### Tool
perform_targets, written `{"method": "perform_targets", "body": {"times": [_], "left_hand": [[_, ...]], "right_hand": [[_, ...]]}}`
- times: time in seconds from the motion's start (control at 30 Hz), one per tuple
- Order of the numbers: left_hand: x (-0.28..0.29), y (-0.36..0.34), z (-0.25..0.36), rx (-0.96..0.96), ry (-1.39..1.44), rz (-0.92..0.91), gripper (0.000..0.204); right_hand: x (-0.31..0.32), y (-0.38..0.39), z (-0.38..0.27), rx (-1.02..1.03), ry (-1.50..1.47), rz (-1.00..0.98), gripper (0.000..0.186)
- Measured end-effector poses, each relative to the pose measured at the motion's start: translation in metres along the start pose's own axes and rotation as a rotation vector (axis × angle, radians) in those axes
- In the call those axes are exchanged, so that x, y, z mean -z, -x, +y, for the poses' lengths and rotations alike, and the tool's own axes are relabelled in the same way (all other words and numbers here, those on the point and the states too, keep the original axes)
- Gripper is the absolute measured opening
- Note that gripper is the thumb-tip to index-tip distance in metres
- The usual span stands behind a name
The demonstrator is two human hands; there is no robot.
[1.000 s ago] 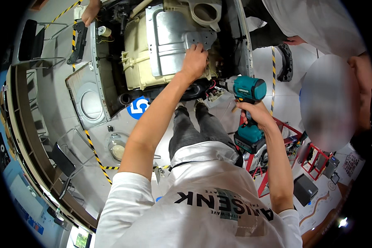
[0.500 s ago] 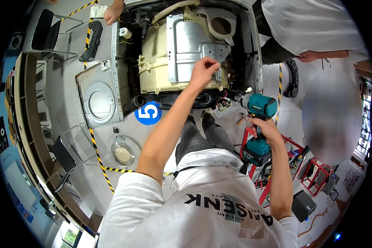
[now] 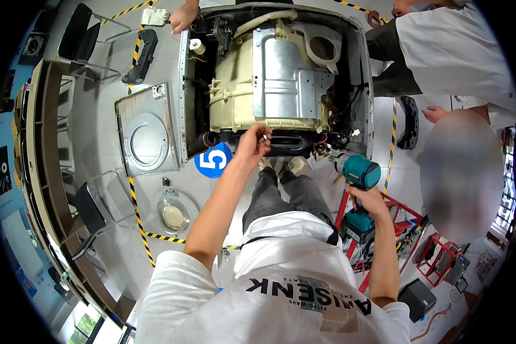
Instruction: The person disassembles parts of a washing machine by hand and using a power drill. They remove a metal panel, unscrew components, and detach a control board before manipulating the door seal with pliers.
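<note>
My right hand (image 3: 371, 200) is wrapped round the handle of a teal and black cordless drill (image 3: 361, 171), its nose turned left toward the machine. My left hand (image 3: 250, 148) is closed in a pinch on a small shiny metal piece (image 3: 263, 139), too small to name exactly. This hand hovers by the front lower edge of an opened washing machine (image 3: 184, 114). Inside the cabinet sits a cream plastic tub (image 3: 229, 97) with a silver metal plate (image 3: 281, 80) over it. Loose wires (image 3: 324, 137) show at the front right.
A front panel with a round opening (image 3: 120, 137) and a glass door (image 3: 172, 213) lie on the floor to the left. A red-framed tool cart (image 3: 345, 200) stands right. Other people are near: one hand (image 3: 184, 17) at the far left corner, one person (image 3: 441, 51) at right.
My left hand has come back from above the metal plate to the front edge of the machine. The drill has shifted slightly down in the picture. The hand at right has opened out.
</note>
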State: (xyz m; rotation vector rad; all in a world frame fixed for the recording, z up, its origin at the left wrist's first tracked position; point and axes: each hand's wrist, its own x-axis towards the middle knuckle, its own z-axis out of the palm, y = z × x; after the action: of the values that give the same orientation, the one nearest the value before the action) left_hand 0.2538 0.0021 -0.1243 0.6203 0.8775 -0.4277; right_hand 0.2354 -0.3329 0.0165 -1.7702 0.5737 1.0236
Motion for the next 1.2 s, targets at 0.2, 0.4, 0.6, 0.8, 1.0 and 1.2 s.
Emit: {"method": "perform_targets", "body": {"times": [0.2,0.4,0.6,0.8,1.0,1.2], "left_hand": [[-0.002,-0.074,0.064,-0.546,-0.912,0.528,0.047],[0.006,-0.095,0.079,-0.452,-1.161,0.357,0.054],[0.001,-0.096,0.075,-0.421,-1.013,0.258,0.045],[0.002,-0.086,0.075,-0.435,-1.010,0.301,0.043],[0.011,-0.031,-0.004,-0.875,-1.444,0.479,0.036],[0.014,-0.015,-0.070,-0.885,-1.889,0.236,0.029]], "right_hand": [[-0.007,-0.001,0.014,0.017,-0.028,0.041,0.012],[-0.002,0.002,0.031,0.027,-0.106,0.057,0.013],[0.002,0.003,0.054,-0.021,-0.195,0.062,0.015],[0.007,0.006,0.073,-0.098,-0.185,0.069,0.015],[0.007,-0.002,0.095,-0.102,-0.256,0.074,0.014],[0.004,-0.005,0.117,-0.114,-0.263,0.053,0.014]]}}
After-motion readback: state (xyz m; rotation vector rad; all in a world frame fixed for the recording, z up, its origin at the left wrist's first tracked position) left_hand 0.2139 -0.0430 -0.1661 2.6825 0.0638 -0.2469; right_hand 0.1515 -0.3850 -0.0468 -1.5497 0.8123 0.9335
